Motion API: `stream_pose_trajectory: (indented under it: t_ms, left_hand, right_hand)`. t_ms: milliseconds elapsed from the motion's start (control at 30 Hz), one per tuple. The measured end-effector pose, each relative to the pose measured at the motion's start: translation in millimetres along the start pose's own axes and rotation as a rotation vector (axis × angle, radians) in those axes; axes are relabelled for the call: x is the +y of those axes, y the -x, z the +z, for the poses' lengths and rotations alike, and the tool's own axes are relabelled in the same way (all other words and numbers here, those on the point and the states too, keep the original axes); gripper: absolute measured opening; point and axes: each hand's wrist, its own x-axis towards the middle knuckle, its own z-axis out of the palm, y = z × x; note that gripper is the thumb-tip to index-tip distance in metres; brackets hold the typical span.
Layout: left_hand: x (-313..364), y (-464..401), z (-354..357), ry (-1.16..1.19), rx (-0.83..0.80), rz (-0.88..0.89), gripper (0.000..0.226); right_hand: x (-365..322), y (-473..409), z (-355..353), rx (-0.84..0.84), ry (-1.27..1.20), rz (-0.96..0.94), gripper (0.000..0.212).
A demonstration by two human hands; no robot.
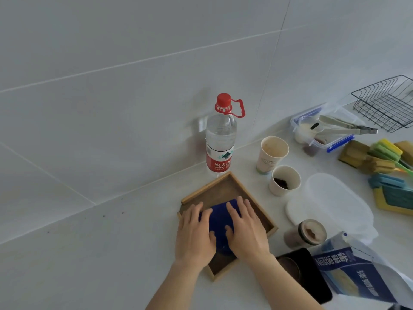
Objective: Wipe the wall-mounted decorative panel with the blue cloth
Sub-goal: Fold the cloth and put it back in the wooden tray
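A square wooden panel (218, 189) with a dark brown inside and a light raised rim lies flat on the white counter, turned like a diamond. A dark blue cloth (220, 217) rests on its inside. My left hand (194, 233) and my right hand (245, 229) both lie palm down on the cloth, fingers spread and pointing toward the wall. The hands cover most of the cloth and the near half of the panel.
A water bottle (220, 135) with a red cap stands by the wall behind the panel. Two paper cups (273, 153), a jar (309, 233), a plastic lid (330, 202), a blue Nestle bag (355, 269), sponges (380, 157), a clip box (321, 130) and a wire rack (386, 101) crowd the right.
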Motion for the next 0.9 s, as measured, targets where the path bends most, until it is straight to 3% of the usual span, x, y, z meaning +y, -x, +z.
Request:
stream_pose_trajectory:
  t_ms: [133,367,900]
  left_hand:
    - [-4.4,1.6,12.9,-0.132,-0.13,0.059,0.071]
    - [-17.8,7.3,31.2,-0.18,-0.195,0.064,0.079]
    - [-36.8,-4.4,33.6,-0.222,-0.206,0.095,0.09]
  right_hand:
    - [4.3,0.7,11.0,-0.08,0.086,-0.042,0.068]
    - [8.8,3.4,22.2,-0.159,0.094,0.016,0.072]
    - [-7.2,3.5,28.6,-0.159,0.0,0.096,0.071]
